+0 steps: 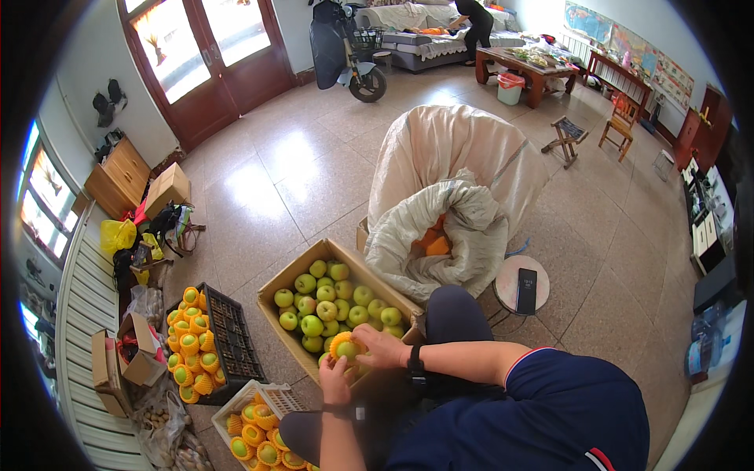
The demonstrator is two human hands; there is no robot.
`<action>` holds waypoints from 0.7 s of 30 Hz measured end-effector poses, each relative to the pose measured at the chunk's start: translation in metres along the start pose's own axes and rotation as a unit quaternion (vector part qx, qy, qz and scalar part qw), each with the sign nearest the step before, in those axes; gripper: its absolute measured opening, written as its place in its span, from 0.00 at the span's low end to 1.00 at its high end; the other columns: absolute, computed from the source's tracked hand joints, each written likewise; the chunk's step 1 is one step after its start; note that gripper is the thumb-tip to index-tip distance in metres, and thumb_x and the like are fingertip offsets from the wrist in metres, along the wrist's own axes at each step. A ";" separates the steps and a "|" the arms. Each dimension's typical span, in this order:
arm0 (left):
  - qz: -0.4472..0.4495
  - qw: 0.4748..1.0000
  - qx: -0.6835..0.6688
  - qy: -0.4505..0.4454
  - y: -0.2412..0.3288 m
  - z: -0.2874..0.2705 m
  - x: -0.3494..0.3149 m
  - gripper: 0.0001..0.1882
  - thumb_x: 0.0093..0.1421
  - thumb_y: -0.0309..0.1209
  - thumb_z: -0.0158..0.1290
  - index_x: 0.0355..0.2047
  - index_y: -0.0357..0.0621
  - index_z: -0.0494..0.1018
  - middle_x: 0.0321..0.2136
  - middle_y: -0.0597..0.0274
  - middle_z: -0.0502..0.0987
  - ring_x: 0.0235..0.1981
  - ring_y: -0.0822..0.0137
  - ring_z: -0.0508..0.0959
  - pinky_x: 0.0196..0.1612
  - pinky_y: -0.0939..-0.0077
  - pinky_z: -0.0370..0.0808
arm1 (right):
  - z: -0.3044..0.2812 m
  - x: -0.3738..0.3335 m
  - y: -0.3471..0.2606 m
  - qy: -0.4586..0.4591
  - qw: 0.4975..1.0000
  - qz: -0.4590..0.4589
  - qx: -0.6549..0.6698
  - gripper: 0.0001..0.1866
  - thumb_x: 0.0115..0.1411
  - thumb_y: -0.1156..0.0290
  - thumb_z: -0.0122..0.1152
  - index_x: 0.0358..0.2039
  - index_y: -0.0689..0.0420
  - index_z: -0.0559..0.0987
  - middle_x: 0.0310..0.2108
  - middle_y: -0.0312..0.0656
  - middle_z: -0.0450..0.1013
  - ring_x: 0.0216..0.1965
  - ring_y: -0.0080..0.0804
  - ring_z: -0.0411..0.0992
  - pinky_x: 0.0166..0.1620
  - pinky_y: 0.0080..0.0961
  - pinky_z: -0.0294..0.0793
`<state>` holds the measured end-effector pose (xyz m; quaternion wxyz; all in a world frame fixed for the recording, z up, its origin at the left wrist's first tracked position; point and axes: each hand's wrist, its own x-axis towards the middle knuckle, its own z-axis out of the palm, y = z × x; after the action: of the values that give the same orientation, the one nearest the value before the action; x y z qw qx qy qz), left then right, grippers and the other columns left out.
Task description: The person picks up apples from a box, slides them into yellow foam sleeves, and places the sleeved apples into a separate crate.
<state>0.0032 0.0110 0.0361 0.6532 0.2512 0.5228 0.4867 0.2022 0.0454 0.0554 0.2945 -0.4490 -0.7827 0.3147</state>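
Note:
Over the near edge of an open cardboard box (363,273), I hold a green apple (346,351) partly covered by an orange foam net (339,340). My right hand (382,348) grips it from the right. The fingers of my left hand (336,383) close on it from below left. Many bare green apples (324,292) fill the box. Left of it, a black plastic crate (237,345) is heaped with apples in orange nets (189,344). A white plastic crate (276,395) beside my left forearm holds more netted apples (253,435).
A large white woven sack (452,149), its mouth rolled down around orange foam nets (436,239), stands beyond my knee. A round stool (509,281) bears a phone (527,292). Plastic bags (162,416) lie at left. Another person (476,23) bends by the far sofa.

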 end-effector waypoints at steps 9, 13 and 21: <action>0.001 1.000 0.001 -0.004 0.001 0.003 -0.001 0.18 0.69 0.25 0.54 0.57 0.41 0.65 0.50 0.57 0.75 0.45 0.64 0.79 0.45 0.64 0.82 | -0.001 0.000 0.001 0.002 1.000 0.001 -0.004 0.28 0.59 0.60 0.67 0.56 0.59 0.72 0.54 0.48 0.69 0.50 0.48 0.76 0.50 0.40 0.79; 0.011 1.000 0.012 0.004 -0.004 -0.003 0.003 0.20 0.69 0.28 0.55 0.59 0.42 0.67 0.50 0.59 0.77 0.45 0.64 0.82 0.44 0.63 0.83 | -0.001 0.000 -0.001 -0.002 1.000 0.001 0.003 0.28 0.59 0.60 0.67 0.56 0.59 0.72 0.54 0.48 0.68 0.50 0.49 0.76 0.50 0.40 0.80; 0.004 1.000 0.006 0.003 -0.003 -0.001 0.003 0.19 0.69 0.27 0.54 0.58 0.42 0.66 0.50 0.58 0.76 0.45 0.64 0.81 0.44 0.63 0.83 | -0.001 0.000 0.000 -0.007 1.000 0.004 -0.001 0.28 0.59 0.60 0.66 0.56 0.59 0.72 0.55 0.48 0.68 0.50 0.49 0.76 0.51 0.41 0.79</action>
<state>0.0034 0.0119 0.0321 0.6482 0.2559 0.5267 0.4868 0.2032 0.0460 0.0558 0.2875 -0.4506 -0.7829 0.3185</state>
